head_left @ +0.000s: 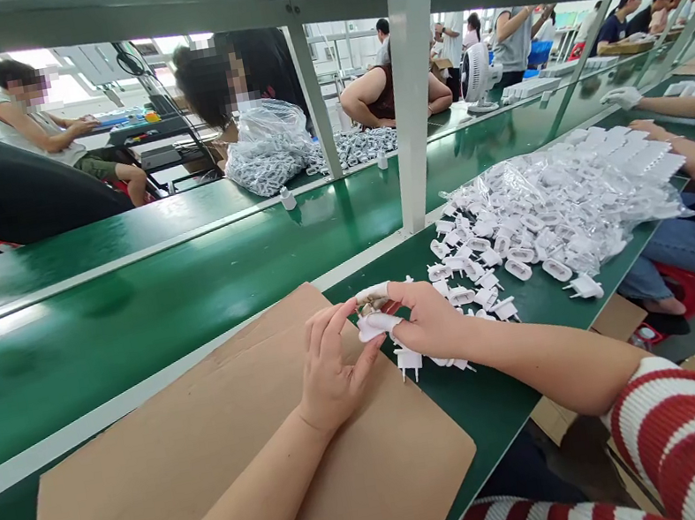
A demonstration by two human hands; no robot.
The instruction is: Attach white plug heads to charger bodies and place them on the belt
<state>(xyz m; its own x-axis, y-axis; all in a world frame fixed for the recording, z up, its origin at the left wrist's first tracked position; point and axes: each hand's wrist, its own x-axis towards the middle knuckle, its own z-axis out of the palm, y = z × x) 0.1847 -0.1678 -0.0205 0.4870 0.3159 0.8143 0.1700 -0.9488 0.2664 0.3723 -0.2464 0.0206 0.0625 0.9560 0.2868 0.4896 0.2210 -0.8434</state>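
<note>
Above the right part of a brown cardboard sheet (172, 452), my two hands meet at a small white plug housing (369, 326). My left hand (332, 366) pinches its near side between thumb and fingers. White finger covers wrap the thumb and forefinger of my right hand (425, 318), which are closed on the same housing. Something small and brownish shows between the right fingertips; its kind cannot be made out. Just beneath my right hand lies a loose white two-pin plug housing (409, 360), on the green bench at the sheet's edge.
A large heap of white plug housings (516, 221), partly under clear plastic, covers the bench to the right. A shelf post (415, 87) rises behind it. Across the green conveyor belt (225, 290) sits a full plastic bag (267, 149). A co-worker's gloved hand (623, 97) is at far right.
</note>
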